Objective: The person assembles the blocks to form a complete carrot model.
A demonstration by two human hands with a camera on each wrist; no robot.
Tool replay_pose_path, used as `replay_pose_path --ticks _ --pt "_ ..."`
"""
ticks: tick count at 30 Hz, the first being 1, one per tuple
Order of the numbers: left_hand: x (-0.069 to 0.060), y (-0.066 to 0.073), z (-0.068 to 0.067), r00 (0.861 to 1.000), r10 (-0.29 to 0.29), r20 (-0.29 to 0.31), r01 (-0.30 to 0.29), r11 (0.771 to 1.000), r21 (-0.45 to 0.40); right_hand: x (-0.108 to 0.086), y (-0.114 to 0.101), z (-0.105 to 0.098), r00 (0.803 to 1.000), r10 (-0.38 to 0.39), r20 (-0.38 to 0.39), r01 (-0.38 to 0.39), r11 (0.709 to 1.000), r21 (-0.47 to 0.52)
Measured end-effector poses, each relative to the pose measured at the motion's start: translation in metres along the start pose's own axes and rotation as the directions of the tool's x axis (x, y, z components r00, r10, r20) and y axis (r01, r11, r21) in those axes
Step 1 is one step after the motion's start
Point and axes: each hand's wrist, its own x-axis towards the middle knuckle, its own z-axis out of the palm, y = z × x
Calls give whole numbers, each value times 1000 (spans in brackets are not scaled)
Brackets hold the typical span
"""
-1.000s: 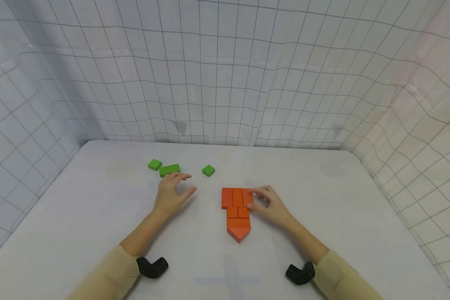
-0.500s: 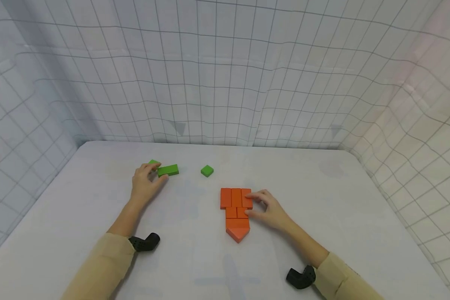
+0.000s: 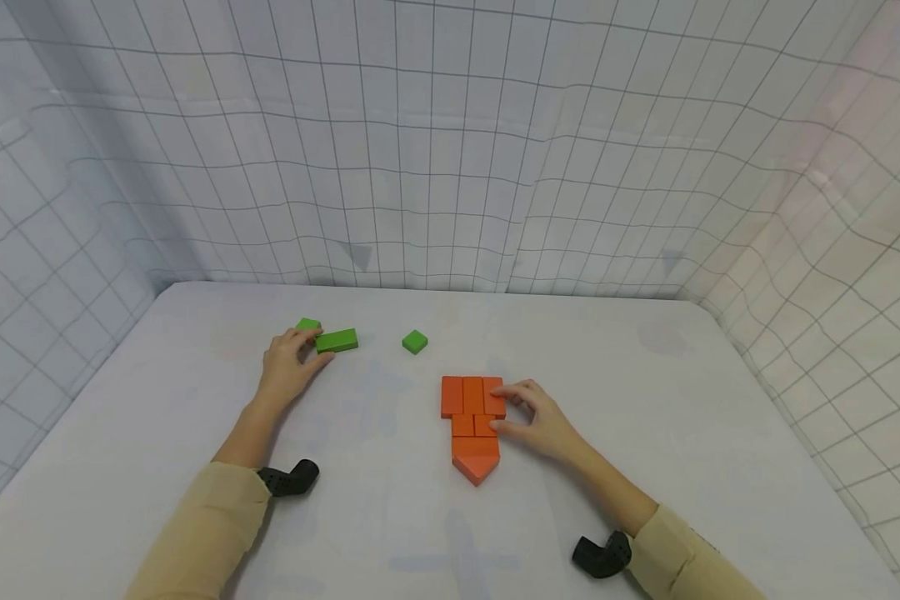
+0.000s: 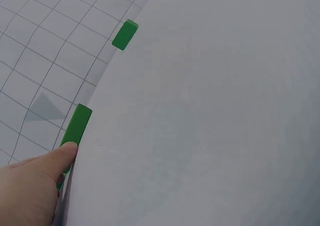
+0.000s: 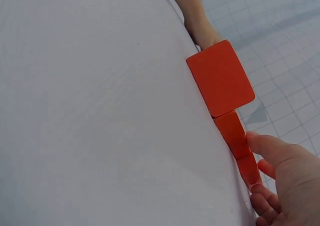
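Grid-lined white cloth [image 3: 427,150] walls in a matte white surface [image 3: 375,517]. Near its far edge, the left hand [image 3: 287,362] pinches a long green rectangular block [image 3: 339,340], partly hiding a small green block [image 3: 310,322]; the right hand [image 3: 540,423] touches flat-laid orange blocks [image 3: 473,396], its grip unclear.

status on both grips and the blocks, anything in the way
Left grip pinching long green block near its left end. Right grip touching orange blocks on their right side. Leftmost green block crowds left grip; nothing else seen obstructing.
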Motion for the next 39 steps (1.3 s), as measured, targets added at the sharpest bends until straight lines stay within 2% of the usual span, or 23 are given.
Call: replay_pose_path --ticks 5,13,16,21,24,28,32,39 --pt "1 0 0 1000 -11 10 11 1000 0 0 1 0 1000 -9 -1 9 1000 5" --pt "0 0 1 1000 4 -6 -4 1000 -15 0 1 0 1000 -12 2 12 1000 14" --pt "1 0 1 1000 6 -9 -6 999 -41 0 1 -1 1000 -15 0 15 1000 14" --pt "6 6 5 999 41 -34 -45 988 -146 0 1 -1 1000 -20 -1 20 1000 14" --pt "10 16 11 997 67 -39 -74 973 -217 0 1 0 1000 -18 2 18 1000 16" --pt "15 36 23 995 100 -18 -101 955 -280 1 0 0 1000 -18 2 18 1000 20" --pt "19 56 41 989 150 5 -142 947 -288 1 0 0 1000 -20 -2 20 1000 18" --pt "23 89 75 979 195 54 -168 932 -321 1 2 0 1000 -25 -2 25 1000 17"
